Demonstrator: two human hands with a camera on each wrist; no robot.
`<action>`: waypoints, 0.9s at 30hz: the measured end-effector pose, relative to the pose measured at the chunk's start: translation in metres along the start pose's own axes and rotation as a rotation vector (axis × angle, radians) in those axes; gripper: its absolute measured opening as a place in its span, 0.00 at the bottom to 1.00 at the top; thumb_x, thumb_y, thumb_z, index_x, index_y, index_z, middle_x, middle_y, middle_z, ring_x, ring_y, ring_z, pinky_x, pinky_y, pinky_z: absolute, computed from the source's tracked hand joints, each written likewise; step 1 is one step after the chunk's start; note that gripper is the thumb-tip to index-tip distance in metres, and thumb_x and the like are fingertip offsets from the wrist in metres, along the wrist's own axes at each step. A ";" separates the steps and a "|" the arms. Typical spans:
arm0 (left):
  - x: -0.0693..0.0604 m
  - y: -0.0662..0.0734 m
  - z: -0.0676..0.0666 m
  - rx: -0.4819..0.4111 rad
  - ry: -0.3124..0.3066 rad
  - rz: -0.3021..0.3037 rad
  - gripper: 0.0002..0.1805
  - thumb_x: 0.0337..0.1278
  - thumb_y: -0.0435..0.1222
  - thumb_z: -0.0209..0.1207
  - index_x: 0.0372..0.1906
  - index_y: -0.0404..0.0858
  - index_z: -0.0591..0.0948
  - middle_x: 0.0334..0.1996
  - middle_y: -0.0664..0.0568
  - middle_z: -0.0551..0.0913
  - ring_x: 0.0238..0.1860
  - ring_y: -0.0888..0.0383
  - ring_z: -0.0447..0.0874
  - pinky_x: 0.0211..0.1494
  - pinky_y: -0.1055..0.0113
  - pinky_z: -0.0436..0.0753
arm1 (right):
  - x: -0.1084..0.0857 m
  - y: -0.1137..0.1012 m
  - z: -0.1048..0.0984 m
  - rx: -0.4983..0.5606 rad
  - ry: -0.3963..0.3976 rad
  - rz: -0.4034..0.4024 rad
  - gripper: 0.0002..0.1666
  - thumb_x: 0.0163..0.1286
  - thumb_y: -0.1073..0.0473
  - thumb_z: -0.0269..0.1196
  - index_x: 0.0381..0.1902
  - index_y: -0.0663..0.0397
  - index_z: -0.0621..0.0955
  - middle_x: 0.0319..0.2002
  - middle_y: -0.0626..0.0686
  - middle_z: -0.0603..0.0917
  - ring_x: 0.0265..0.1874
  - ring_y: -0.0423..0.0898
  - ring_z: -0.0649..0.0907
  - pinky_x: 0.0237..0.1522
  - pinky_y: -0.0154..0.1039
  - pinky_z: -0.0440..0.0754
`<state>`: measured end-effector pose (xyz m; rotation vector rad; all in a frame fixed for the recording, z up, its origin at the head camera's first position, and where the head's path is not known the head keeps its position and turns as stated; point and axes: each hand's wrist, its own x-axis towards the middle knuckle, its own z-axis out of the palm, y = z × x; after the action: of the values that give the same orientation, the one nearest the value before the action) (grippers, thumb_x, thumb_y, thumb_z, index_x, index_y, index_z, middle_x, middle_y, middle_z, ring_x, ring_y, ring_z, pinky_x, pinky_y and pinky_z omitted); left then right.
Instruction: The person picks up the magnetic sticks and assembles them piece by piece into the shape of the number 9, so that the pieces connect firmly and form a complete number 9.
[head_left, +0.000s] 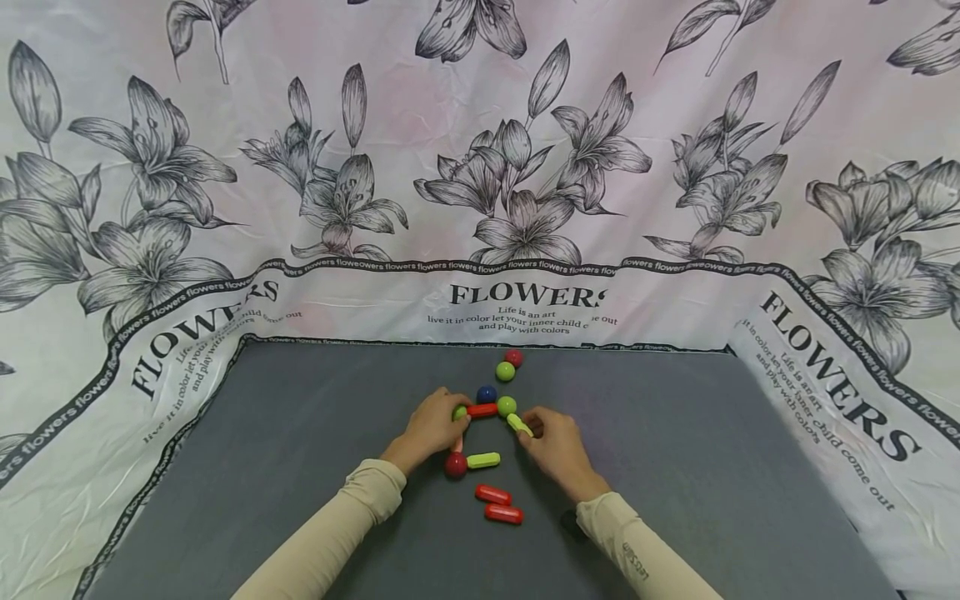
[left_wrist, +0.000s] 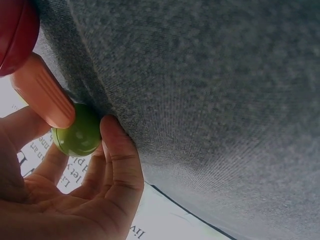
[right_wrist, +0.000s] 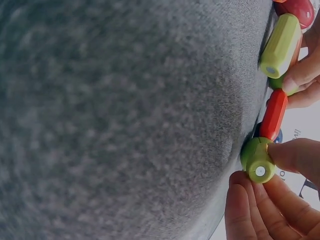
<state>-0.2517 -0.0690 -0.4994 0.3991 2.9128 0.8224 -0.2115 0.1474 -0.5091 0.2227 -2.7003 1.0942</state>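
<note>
My left hand (head_left: pixel 433 429) holds a green ball (left_wrist: pixel 77 132) between thumb and fingers. From that ball a salmon-orange rod (left_wrist: pixel 45 92) runs to a red ball (head_left: pixel 456 465), and a yellow-green rod (head_left: pixel 483 460) extends from the red ball. A red rod (head_left: pixel 482 410) joins the held ball to a second green ball (head_left: pixel 507 406). At that second ball, my right hand (head_left: pixel 557 446) pinches another yellow-green rod (right_wrist: pixel 260 171) whose far end meets the ball. A pale disc shows in this rod's near end in the right wrist view.
Just behind the red rod sits a blue ball (head_left: pixel 487 394). Farther back, a loose green ball (head_left: pixel 506 372) touches a red ball (head_left: pixel 513 357). Two red rods, one (head_left: pixel 493 495) behind the other (head_left: pixel 504 513), lie on the grey tabletop (head_left: pixel 300 467). Flower-printed cloth (head_left: pixel 645 308) borders the table's back and sides.
</note>
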 end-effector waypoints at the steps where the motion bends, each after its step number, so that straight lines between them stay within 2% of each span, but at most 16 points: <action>1: 0.000 0.000 0.000 0.001 0.001 0.000 0.14 0.64 0.39 0.63 0.53 0.43 0.86 0.40 0.47 0.79 0.35 0.55 0.74 0.33 0.64 0.71 | 0.000 0.000 0.000 0.001 -0.004 0.001 0.09 0.57 0.65 0.72 0.36 0.59 0.86 0.31 0.54 0.89 0.30 0.45 0.86 0.37 0.40 0.83; 10: 0.000 0.003 -0.001 0.015 -0.002 -0.017 0.14 0.63 0.39 0.64 0.52 0.41 0.85 0.42 0.47 0.81 0.39 0.53 0.78 0.38 0.59 0.77 | 0.000 -0.002 0.001 -0.010 -0.020 0.015 0.10 0.59 0.65 0.72 0.39 0.61 0.86 0.33 0.55 0.89 0.32 0.47 0.87 0.39 0.44 0.85; 15: 0.000 0.003 -0.001 0.009 0.001 -0.042 0.16 0.64 0.40 0.63 0.54 0.39 0.83 0.45 0.45 0.81 0.43 0.50 0.80 0.45 0.53 0.80 | 0.000 -0.003 0.001 -0.007 -0.024 0.020 0.11 0.58 0.64 0.72 0.40 0.60 0.86 0.33 0.54 0.89 0.31 0.46 0.87 0.37 0.42 0.84; 21: 0.000 0.004 0.000 -0.001 0.016 -0.054 0.18 0.63 0.40 0.64 0.54 0.37 0.82 0.48 0.44 0.82 0.47 0.46 0.81 0.47 0.51 0.80 | -0.001 -0.003 0.004 -0.029 -0.045 0.022 0.12 0.58 0.62 0.73 0.40 0.58 0.86 0.30 0.53 0.88 0.29 0.43 0.84 0.34 0.40 0.82; 27: 0.000 0.004 -0.001 0.005 0.030 -0.057 0.18 0.61 0.40 0.65 0.54 0.36 0.82 0.46 0.43 0.82 0.44 0.45 0.82 0.46 0.51 0.80 | -0.005 -0.003 0.005 -0.027 -0.067 0.035 0.14 0.59 0.62 0.73 0.43 0.57 0.85 0.30 0.52 0.87 0.28 0.41 0.82 0.32 0.38 0.80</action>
<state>-0.2508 -0.0659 -0.4968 0.3059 2.9392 0.8200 -0.2070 0.1419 -0.5120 0.2114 -2.7861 1.0778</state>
